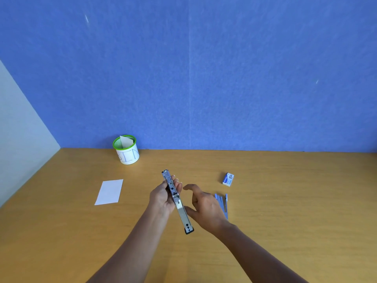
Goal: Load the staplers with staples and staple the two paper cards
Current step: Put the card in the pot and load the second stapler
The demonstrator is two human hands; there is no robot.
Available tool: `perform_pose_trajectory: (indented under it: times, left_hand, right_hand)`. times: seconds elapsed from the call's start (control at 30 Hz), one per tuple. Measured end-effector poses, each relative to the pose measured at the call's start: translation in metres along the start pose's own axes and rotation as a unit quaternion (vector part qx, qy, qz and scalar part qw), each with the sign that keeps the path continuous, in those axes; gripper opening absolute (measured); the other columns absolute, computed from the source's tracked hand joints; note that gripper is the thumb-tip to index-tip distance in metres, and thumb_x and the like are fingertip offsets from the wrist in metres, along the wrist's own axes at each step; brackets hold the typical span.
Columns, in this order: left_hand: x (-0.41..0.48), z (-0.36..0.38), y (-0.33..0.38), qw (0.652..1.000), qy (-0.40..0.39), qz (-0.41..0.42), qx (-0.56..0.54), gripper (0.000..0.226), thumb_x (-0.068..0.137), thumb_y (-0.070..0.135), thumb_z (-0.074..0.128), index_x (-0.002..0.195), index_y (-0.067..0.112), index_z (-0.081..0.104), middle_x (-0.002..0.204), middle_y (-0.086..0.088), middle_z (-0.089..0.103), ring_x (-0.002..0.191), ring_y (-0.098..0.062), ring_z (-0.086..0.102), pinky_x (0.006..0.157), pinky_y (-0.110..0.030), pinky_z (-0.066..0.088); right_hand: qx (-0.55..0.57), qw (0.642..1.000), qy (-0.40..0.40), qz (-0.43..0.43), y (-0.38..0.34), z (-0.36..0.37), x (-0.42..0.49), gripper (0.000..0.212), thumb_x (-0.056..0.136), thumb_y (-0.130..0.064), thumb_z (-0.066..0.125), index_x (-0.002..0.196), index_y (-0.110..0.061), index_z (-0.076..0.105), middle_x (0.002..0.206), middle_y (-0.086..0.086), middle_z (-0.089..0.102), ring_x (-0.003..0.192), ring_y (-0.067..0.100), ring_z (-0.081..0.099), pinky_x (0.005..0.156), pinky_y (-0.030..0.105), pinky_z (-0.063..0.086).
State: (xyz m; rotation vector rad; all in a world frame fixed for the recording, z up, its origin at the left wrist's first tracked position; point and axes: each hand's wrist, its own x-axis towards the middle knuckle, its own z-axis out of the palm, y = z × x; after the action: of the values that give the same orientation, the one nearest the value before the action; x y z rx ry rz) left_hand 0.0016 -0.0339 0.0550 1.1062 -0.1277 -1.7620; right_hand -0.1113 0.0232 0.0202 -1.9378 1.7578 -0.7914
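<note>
Far left, flat on the wooden desk (285, 201): a white paper card (109, 192), blank on its upper face. Behind it and slightly right, close to the blue wall (224, 78): a green-rimmed mesh cup (128, 157) wrapped in a white label hand-lettered "BIN" in blue, with a pale slip of paper (126, 141) sticking up inside. Near the middle, raised above the desk: left hand (162, 197), fingers curled round a metal stapler (177, 199) (swung fully open into one long line, black-tipped end toward the viewer). Just right of it: right hand (205, 205), fingers spread and loose, gripping nothing; thumb close against the stapler's lower arm, contact impossible to tell. Partly hidden behind that hand, lying on the desk: a blue stapler (222, 203). Farther back and right: a small blue-and-white staple box (228, 179), print too small to read.
</note>
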Motion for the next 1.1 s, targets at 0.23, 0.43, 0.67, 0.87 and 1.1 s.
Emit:
perform_pose_trajectory:
  times: [0.23, 0.43, 0.67, 0.87, 1.1]
  left_hand:
    - [0.001, -0.003, 0.000, 1.000, 0.016, 0.001, 0.003, 0.030, 0.099, 0.014, 0.043, 0.079, -0.002, 0.059, 0.070, -0.011, 0.052, 0.062, -0.017, 0.052, 0.040, -0.021, 0.053]
    - [0.002, -0.006, -0.004, 0.999, -0.026, -0.002, 0.029, 0.032, 0.100, 0.015, 0.040, 0.083, -0.002, 0.060, 0.071, -0.008, 0.052, 0.064, -0.015, 0.051, 0.045, -0.018, 0.054]
    - [0.000, -0.005, -0.008, 0.998, -0.041, 0.001, 0.050, 0.024, 0.096, 0.014, 0.046, 0.087, -0.002, 0.062, 0.061, -0.009, 0.066, 0.041, -0.012, 0.061, 0.031, -0.015, 0.037]
    - [-0.001, -0.003, -0.013, 0.996, -0.036, 0.019, 0.079, 0.027, 0.095, 0.013, 0.048, 0.075, 0.000, 0.061, 0.057, -0.009, 0.063, 0.044, -0.015, 0.059, 0.040, -0.017, 0.047]
    - [0.005, -0.008, -0.017, 0.995, -0.022, 0.038, 0.095, 0.026, 0.096, 0.008, 0.046, 0.075, 0.000, 0.059, 0.051, -0.008, 0.065, 0.045, -0.015, 0.058, 0.046, -0.023, 0.047]
  right_hand:
    - [0.084, 0.996, 0.003, -0.032, 0.004, 0.000, -0.004, 0.045, 0.081, -0.024, 0.067, 0.123, -0.027, 0.051, 0.059, -0.008, 0.029, 0.053, 0.008, 0.030, 0.056, 0.018, 0.030]
    - [0.119, 0.991, 0.042, -0.037, 0.003, 0.001, -0.002, 0.028, 0.083, -0.027, 0.067, 0.111, -0.024, 0.067, 0.057, -0.012, 0.037, 0.051, 0.005, 0.036, 0.054, 0.011, 0.030]
    - [0.135, 0.988, 0.080, 0.005, 0.000, 0.002, 0.002, 0.023, 0.082, -0.036, 0.066, 0.094, -0.017, 0.072, 0.047, -0.010, 0.033, 0.048, 0.003, 0.042, 0.049, 0.012, 0.030]
    - [0.161, 0.978, 0.103, 0.080, -0.001, 0.005, 0.008, 0.018, 0.083, -0.034, 0.066, 0.087, -0.017, 0.070, 0.046, -0.009, 0.034, 0.043, 0.004, 0.038, 0.045, 0.013, 0.030]
    - [0.132, 0.973, 0.126, 0.143, 0.000, 0.008, 0.014, 0.019, 0.087, -0.031, 0.060, 0.100, -0.021, 0.070, 0.048, -0.010, 0.040, 0.044, 0.005, 0.039, 0.045, 0.013, 0.029]
